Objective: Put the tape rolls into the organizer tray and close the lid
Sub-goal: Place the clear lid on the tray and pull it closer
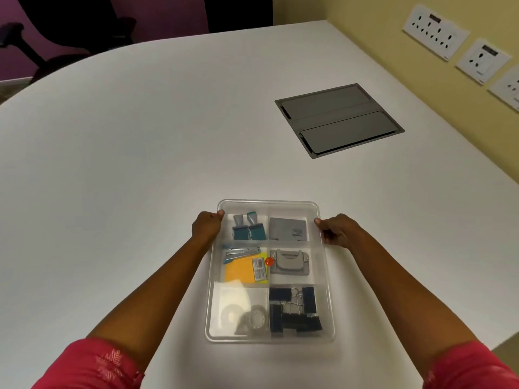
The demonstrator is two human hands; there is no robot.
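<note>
While both thumbs press on the top edge of the clear organizer tray [323,276], the fingers of each hand are curled down over its long sides near the far corners. The left hand [207,226] grips the left rim, its thumb tip lying on the far left corner; the right hand [337,231] grips the right rim, thumb tip on the edge just short of the far right corner. The fingers below the rims are hidden, so how tightly they close cannot be told.

The tray rests on the white table [140,150], close to the person, with its long axis running away from the body. A clear lid seems to lie over it, though that is hard to be sure of. Inside are six compartments in two columns. The tape rolls [247,317], clear and pale, lie in the near left compartment. Beside them, near right, is a heap of black binder clips [293,311]. The middle left holds a stapler [238,252] on yellow sticky notes [241,272]; the far left holds two teal clips [247,228].

Pink sleeves [92,366] cover the upper arms. A grey cable hatch [338,119] is set into the table, well apart from the tray.
</note>
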